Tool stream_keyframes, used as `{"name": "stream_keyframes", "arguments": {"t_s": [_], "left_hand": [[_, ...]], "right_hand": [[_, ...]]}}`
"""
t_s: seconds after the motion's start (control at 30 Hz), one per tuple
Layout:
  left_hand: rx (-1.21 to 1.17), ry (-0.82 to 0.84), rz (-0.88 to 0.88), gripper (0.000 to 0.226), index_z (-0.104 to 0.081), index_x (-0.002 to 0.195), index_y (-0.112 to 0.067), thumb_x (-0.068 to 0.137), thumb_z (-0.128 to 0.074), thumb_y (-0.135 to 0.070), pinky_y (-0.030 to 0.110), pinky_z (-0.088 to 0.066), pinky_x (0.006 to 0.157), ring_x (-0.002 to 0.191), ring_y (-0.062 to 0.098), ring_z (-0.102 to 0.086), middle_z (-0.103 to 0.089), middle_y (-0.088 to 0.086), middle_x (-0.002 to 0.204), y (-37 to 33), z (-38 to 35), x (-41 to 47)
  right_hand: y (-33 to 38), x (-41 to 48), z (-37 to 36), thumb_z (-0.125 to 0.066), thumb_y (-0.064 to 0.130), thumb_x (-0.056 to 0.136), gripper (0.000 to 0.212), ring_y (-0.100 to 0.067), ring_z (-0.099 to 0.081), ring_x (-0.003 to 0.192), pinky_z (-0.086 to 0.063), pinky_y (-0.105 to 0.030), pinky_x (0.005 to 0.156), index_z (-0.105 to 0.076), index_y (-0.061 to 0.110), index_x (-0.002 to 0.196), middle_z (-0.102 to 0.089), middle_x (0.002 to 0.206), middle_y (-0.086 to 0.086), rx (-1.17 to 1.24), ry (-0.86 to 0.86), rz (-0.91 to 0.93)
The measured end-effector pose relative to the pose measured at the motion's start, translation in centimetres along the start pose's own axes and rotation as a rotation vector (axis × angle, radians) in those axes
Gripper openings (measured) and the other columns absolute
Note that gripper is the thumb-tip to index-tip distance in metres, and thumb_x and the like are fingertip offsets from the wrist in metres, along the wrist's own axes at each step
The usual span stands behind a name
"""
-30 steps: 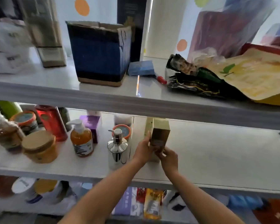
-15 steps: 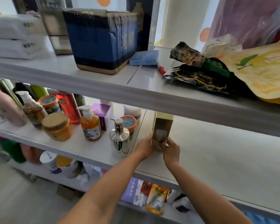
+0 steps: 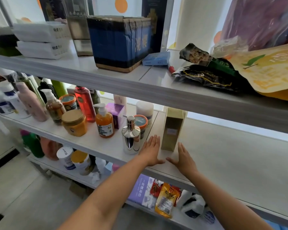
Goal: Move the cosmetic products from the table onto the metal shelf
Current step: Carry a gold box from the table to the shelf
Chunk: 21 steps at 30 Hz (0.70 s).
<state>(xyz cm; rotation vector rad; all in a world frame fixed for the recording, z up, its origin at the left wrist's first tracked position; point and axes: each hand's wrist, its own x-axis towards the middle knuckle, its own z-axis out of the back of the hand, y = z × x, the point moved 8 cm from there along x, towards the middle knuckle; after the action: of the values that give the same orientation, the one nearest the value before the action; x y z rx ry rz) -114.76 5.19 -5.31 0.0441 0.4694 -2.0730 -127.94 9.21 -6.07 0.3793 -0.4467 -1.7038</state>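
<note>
The gold box (image 3: 172, 128) is seen upright on the middle shelf (image 3: 226, 156), beside a chrome pump bottle (image 3: 131, 136). The left hand (image 3: 151, 151) and right hand (image 3: 184, 158) are held flat either side of its base, fingers straight, nothing gripped.

The bare left forearm (image 3: 106, 196) and bare right forearm (image 3: 223, 200) reach forward side by side. The left hand (image 3: 150, 150) lies flat, 4 fingers straight and together, thumb splayed rightward. The right hand (image 3: 184, 157) mirrors it, thumb splayed leftward. The 2 thumb tips nearly meet.
</note>
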Motion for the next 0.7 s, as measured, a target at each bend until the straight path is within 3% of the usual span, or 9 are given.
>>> {"name": "stream_keyframes", "arguments": {"t_s": [0.1,0.23,0.5,0.6,0.7], "left_hand": [[0.060,0.030,-0.020,0.112,0.021,0.149,-0.012,0.085,-0.061,-0.054,0.037,0.008,0.117,0.145,0.021,0.022,0.026,0.006,0.157,0.1,-0.6,-1.2],[0.118,0.037,-0.071,0.116,0.022,0.149,-0.011,0.083,-0.063,-0.056,0.036,0.011,0.116,0.145,0.021,0.024,0.027,0.005,0.157,0.0,-0.9,-3.1],[0.192,0.039,-0.141,0.118,0.023,0.148,-0.012,0.082,-0.066,-0.053,0.034,0.017,0.111,0.144,0.023,0.025,0.030,0.006,0.155,4.7,-1.4,-10.3],[0.235,0.021,-0.096,0.122,0.022,0.149,-0.009,0.080,-0.067,-0.055,0.037,0.016,0.113,0.145,0.025,0.022,0.027,0.008,0.156,9.4,-1.0,-14.1],[0.238,-0.003,-0.008,0.120,0.017,0.150,-0.005,0.080,-0.067,-0.055,0.040,0.012,0.116,0.146,0.025,0.019,0.022,0.009,0.158,15.3,0.0,-18.7]], "right_hand": [[0.1,-1.4,-0.6,-0.060,0.062,0.078,0.104,-0.021,-0.017,0.146,-0.024,-0.036,0.115,-0.002,0.015,0.151,-0.010,0.159,-0.004,-0.095,0.064,-0.004],[1.6,-3.6,-1.2,-0.057,0.070,0.073,0.110,-0.020,-0.017,0.145,-0.024,-0.038,0.117,0.001,0.018,0.151,-0.010,0.159,-0.002,-0.147,0.070,0.075],[7.8,-8.5,-5.5,-0.054,0.067,0.078,0.111,-0.019,0.003,0.147,-0.006,-0.034,0.119,0.011,0.014,0.150,0.011,0.159,-0.004,-0.254,0.154,0.121],[12.9,-9.8,-8.2,-0.055,0.077,0.068,0.124,-0.020,0.007,0.147,-0.003,-0.034,0.120,0.013,0.014,0.150,0.014,0.159,-0.004,-0.224,0.229,0.165],[19.4,-10.6,-11.5,-0.039,0.096,0.049,0.143,-0.020,0.009,0.147,0.004,-0.027,0.116,0.013,0.009,0.149,0.015,0.158,-0.007,-0.223,0.283,0.275]]}}
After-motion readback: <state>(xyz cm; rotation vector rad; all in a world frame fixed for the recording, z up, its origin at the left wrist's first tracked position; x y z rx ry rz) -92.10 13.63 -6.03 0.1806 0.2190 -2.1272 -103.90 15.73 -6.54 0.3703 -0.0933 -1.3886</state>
